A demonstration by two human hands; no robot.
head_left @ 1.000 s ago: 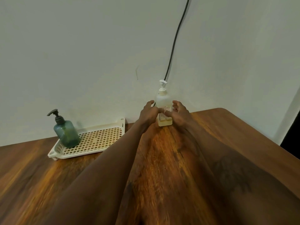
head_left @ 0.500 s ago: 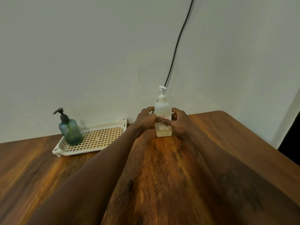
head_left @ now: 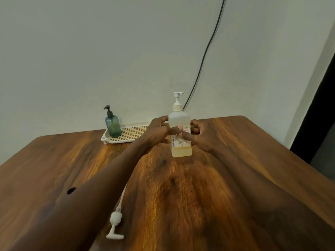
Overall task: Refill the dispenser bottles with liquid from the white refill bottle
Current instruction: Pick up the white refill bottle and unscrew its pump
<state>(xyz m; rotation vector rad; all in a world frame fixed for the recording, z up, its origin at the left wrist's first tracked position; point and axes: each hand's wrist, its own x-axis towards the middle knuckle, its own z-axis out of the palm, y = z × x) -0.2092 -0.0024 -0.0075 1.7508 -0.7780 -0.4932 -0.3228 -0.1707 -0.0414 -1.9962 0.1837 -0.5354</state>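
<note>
A translucent white pump bottle [head_left: 180, 122] with a printed label and a little yellowish liquid at its bottom stands upright near the middle of the wooden table [head_left: 226, 160]. My left hand [head_left: 159, 131] grips its left side and my right hand [head_left: 199, 135] grips its right side, fingers meeting over the label. A green dispenser bottle [head_left: 112, 124] with a black pump stands on the left end of a white perforated tray [head_left: 132, 134] by the wall. A loose white pump head [head_left: 116, 220] with its tube lies on the table beside my left forearm.
A black cable [head_left: 204, 55] hangs down the wall behind the white bottle. A small dark hole [head_left: 71, 190] marks the table at the left. The table's right edge runs close to a dark doorway [head_left: 319, 113].
The white bottle, held in both hands, has come toward me from the wall. The view has shifted, so the tray sits nearer the centre and the loose pump head now shows.
</note>
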